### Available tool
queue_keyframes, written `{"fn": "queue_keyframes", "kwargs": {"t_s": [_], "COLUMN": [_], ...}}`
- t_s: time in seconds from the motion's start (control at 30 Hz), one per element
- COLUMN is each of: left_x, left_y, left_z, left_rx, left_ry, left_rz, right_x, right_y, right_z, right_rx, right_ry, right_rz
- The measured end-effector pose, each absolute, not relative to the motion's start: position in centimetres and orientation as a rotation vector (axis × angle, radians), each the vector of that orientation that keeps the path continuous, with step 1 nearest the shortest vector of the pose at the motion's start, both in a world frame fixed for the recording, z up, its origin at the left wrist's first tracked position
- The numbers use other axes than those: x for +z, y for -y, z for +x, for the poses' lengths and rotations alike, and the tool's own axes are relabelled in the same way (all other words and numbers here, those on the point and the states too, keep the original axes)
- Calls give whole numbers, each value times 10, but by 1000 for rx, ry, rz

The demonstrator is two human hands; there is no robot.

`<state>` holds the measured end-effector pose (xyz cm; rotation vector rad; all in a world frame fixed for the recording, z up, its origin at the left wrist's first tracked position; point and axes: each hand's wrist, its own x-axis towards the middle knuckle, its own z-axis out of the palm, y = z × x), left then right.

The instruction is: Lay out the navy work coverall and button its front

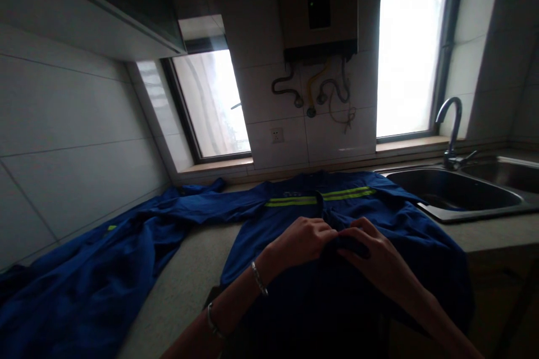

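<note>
A blue work jacket [269,241] with yellow-green stripes across the chest lies spread on the counter, its lower part hanging over the front edge. Both hands meet at its front opening, a little below the stripes. My left hand [301,241] is closed, its fingers pinching the cloth near the front edge. My right hand [374,255] grips a folded bit of the same front edge between thumb and fingers. What exactly sits between the fingertips is too dark to make out.
More blue clothing [105,269] is heaped on the counter [185,263] at left. At right is a double sink [463,185] with a faucet [452,123]. A water heater [320,5] with hoses hangs on the wall between two windows. A cabinet [105,5] juts out at upper left.
</note>
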<state>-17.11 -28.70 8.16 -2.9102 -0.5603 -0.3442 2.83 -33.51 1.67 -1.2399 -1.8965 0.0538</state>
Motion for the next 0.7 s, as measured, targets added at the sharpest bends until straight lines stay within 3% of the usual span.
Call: {"fn": "queue_keyframes", "kwargs": {"t_s": [0.2, 0.7], "left_x": [88, 73], "left_y": [291, 282], "left_z": [-170, -162], "left_rx": [-314, -688], "left_ry": [646, 779], "left_rz": [-2977, -3291], "right_x": [24, 11], "right_y": [333, 326], "right_z": [28, 29], "right_rx": [-156, -87], "right_ry": [1995, 1973], "right_rz": [-1189, -958]}}
